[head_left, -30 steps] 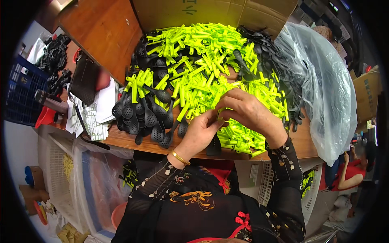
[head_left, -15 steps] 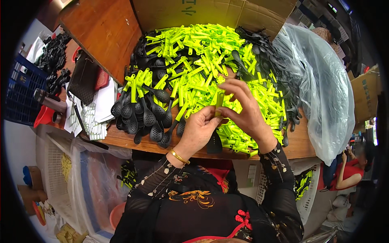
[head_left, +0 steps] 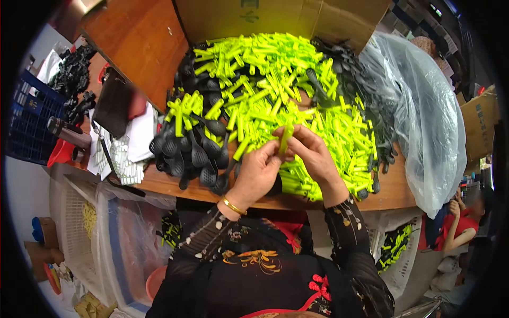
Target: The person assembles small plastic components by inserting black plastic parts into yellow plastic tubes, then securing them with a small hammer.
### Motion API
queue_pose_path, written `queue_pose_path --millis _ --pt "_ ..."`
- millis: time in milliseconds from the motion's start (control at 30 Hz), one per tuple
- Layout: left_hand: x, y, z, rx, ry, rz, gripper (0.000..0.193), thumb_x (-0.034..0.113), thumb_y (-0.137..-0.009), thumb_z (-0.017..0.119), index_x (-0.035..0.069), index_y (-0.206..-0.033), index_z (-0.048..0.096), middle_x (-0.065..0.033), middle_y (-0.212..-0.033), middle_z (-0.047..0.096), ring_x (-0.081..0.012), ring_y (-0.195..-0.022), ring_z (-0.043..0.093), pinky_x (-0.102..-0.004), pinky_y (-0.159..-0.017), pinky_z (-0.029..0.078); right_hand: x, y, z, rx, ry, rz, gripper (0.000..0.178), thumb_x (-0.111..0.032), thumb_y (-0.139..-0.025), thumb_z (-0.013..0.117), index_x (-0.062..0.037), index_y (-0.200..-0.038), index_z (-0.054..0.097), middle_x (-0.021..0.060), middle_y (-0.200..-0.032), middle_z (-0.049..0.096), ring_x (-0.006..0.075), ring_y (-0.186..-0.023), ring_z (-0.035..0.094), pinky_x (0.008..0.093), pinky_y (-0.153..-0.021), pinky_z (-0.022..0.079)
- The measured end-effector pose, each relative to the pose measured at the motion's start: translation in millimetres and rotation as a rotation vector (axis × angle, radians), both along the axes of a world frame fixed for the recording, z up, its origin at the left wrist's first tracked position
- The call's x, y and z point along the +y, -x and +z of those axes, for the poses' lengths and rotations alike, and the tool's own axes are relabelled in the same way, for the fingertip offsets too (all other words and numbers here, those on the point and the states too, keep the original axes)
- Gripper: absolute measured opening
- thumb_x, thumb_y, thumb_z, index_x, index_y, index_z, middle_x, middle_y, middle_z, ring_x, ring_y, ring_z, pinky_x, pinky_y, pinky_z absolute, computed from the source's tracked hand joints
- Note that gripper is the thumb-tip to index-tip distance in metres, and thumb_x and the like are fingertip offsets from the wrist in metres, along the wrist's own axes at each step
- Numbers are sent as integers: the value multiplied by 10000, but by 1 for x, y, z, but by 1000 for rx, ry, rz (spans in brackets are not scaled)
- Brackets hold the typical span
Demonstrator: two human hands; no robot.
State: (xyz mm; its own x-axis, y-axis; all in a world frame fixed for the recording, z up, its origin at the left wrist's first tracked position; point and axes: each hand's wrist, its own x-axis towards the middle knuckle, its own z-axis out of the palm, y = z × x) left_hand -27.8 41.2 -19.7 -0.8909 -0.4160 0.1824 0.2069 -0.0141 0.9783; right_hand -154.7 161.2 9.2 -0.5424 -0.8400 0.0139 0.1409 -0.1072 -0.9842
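Observation:
Above the front of the pile, both my hands meet on a black kitchen turner with a lime-green handle (head_left: 286,139). My left hand (head_left: 258,172) is closed around its lower part, and a dark bit of the head (head_left: 277,185) shows below the fingers. The fingers of my right hand (head_left: 313,156) are closed on the upper part of the handle. Behind and right of my hands lies a large heap of loose lime-green handles (head_left: 275,58). Black slotted spoons (head_left: 199,155), several with green handles fitted, are piled to the left of my left hand.
A cardboard sheet (head_left: 281,21) and a wooden board (head_left: 132,42) stand behind the heap. Clear plastic sheeting (head_left: 419,111) hangs at the right. Papers (head_left: 139,140), a dark bag (head_left: 110,100) and a flask (head_left: 69,132) lie left. Baskets (head_left: 405,259) stand below; a person in red (head_left: 464,228) sits right.
My right hand has come down and inward, its raised fingers now closing on the handle. The turner's green handle has tilted slightly, and its black head is more hidden.

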Motion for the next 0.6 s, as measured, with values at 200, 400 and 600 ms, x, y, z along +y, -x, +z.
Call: queue_pose_path --millis 200,400,600 --pt "9 -4 8 6 -21 -62 345 -39 -1023 538 -57 -1360 611 -121 -1107 773 -191 -1005 762 -315 -887 586 7 -16 6 162 -7 -142 205 -206 -1082 605 -18 -1125 677 40 -1023 735 88 -898 654 239 -796 512" --pt "-8 -18 27 -56 137 -17 275 9 -1020 569 -29 -1278 659 -137 -1000 782 -210 -953 777 -314 -821 587 -3 -26 2 65 110 -117 215 -187 -1081 610 -11 -1188 671 45 -1134 728 95 -978 654 251 -869 514" --pt "-87 -35 70 -170 335 273 252 186 -1031 656 2 -1196 702 -102 -919 776 -97 -782 679 -290 -698 518 30 -5 18 396 36 -172 539 -42 -992 631 -8 -1514 499 146 -1434 629 236 -1318 587 364 -1117 440"
